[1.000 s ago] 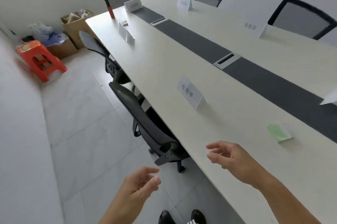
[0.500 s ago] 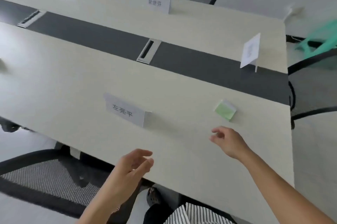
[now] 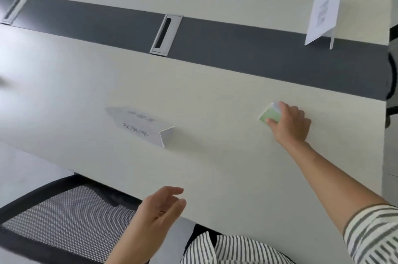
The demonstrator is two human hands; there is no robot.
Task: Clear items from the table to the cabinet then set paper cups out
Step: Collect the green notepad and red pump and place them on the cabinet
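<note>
A small green and white packet (image 3: pixel 269 113) lies on the cream table (image 3: pixel 215 167) toward its right end. My right hand (image 3: pixel 288 124) reaches over the table and grips the packet, thumb at its near edge and fingers over its far side. Relaxed and holding nothing, my left hand (image 3: pixel 159 210) hovers at the table's near edge. A white name card (image 3: pixel 140 128) with printed characters lies on the table to the left of the packet. Another white name card (image 3: pixel 325 12) stands upright at the far right, by the dark centre strip.
A dark grey strip (image 3: pixel 258 55) runs along the table's middle with a metal cable slot (image 3: pixel 165 34) set in it. A black mesh chair (image 3: pixel 64 214) is tucked under the near edge at my left. The table's right end (image 3: pixel 385 113) is close to my right hand.
My view has swung right and down along the table. My right hand reached forward and closed on the green packet. The left hand stays near the table edge.
</note>
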